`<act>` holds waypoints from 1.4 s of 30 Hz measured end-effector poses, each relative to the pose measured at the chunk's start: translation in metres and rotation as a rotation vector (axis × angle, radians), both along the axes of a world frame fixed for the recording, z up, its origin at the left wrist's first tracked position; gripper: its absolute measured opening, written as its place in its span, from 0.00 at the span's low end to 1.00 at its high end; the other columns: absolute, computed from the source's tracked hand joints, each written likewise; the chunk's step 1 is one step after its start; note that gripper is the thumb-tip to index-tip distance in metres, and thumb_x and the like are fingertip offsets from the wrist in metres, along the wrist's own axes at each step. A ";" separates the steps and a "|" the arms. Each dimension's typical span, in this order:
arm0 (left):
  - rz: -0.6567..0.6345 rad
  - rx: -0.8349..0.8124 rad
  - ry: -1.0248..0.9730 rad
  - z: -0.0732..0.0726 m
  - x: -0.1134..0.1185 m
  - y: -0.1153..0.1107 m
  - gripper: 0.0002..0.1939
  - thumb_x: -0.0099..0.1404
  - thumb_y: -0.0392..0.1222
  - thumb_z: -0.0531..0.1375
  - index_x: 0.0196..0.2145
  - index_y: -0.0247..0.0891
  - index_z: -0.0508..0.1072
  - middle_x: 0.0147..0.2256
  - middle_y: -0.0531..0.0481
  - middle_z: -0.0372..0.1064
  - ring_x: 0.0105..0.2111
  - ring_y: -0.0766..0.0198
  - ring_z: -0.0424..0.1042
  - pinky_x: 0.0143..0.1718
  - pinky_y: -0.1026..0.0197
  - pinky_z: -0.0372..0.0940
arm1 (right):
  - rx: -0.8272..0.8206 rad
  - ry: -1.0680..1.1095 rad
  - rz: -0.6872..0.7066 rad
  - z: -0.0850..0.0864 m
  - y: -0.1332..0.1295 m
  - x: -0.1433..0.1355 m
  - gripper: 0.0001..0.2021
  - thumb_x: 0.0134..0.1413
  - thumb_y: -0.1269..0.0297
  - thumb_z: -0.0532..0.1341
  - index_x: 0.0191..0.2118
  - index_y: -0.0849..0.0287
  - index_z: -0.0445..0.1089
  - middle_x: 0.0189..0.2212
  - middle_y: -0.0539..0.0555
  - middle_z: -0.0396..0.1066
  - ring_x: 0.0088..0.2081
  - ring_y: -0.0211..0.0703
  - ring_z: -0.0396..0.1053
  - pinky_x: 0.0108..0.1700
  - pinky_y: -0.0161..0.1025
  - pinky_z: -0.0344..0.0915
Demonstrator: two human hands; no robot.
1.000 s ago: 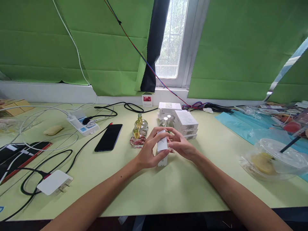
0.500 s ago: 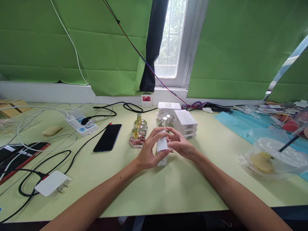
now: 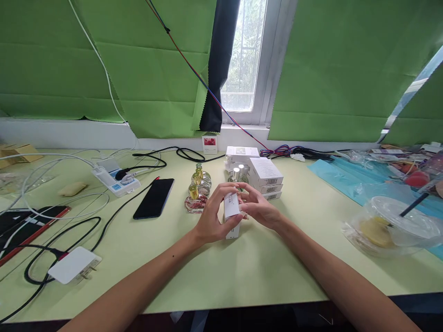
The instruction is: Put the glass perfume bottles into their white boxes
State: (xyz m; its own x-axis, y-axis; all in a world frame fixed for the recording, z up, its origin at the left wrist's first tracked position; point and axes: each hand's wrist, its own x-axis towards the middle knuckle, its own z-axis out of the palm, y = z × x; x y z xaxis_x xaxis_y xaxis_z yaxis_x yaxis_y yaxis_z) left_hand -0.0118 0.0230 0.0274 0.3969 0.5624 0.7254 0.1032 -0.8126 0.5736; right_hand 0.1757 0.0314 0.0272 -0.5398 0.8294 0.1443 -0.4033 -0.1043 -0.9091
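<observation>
A small white carton box [image 3: 231, 208] stands upright on the pale green table [image 3: 242, 272], held between both hands. My left hand [image 3: 212, 219] wraps its left side, thumb near the bottom, fingers over the top. My right hand [image 3: 259, 208] grips the right side, fingertips at the top flap. Just behind the box stand glass perfume bottles with gold caps [image 3: 196, 193] and silver-capped bottles [image 3: 238, 174]. A stack of white boxes with barcodes [image 3: 266, 177] lies right behind my right hand.
A black phone [image 3: 154, 198] lies left of the bottles, with a power strip [image 3: 116, 180], cables and a white charger [image 3: 74, 264] further left. A plastic cup with lid and straw in a bag [image 3: 391, 227] and blue sheet [image 3: 349, 180] occupy the right side.
The hands and box have barely moved. The view has drifted slightly, and the fingers at the top of the box have shifted a little.
</observation>
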 end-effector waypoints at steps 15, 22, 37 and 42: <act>0.020 0.024 0.004 0.002 0.002 -0.001 0.20 0.68 0.49 0.63 0.53 0.41 0.66 0.55 0.37 0.68 0.55 0.48 0.72 0.51 0.47 0.69 | -0.002 0.014 0.009 0.000 -0.001 0.000 0.30 0.45 0.64 0.74 0.53 0.53 0.64 0.28 0.43 0.61 0.26 0.34 0.60 0.27 0.34 0.57; 0.037 0.052 -0.009 0.001 0.003 0.000 0.18 0.68 0.50 0.62 0.52 0.41 0.68 0.55 0.36 0.69 0.55 0.48 0.71 0.51 0.47 0.70 | -0.014 -0.007 -0.004 0.001 -0.001 0.001 0.29 0.45 0.64 0.73 0.53 0.52 0.65 0.28 0.43 0.62 0.26 0.33 0.60 0.28 0.34 0.58; 0.066 0.099 0.010 0.006 0.004 -0.002 0.14 0.68 0.47 0.62 0.49 0.41 0.69 0.54 0.37 0.70 0.55 0.49 0.71 0.52 0.47 0.69 | -0.024 0.000 0.000 0.000 0.000 0.002 0.29 0.45 0.64 0.73 0.53 0.52 0.65 0.29 0.43 0.63 0.26 0.34 0.61 0.28 0.34 0.59; 0.051 0.129 0.024 0.007 0.003 -0.001 0.14 0.68 0.45 0.62 0.50 0.41 0.69 0.52 0.38 0.71 0.57 0.49 0.70 0.54 0.46 0.68 | -0.003 -0.007 0.012 -0.003 0.001 0.003 0.28 0.47 0.64 0.72 0.54 0.51 0.65 0.32 0.45 0.66 0.27 0.34 0.62 0.29 0.35 0.59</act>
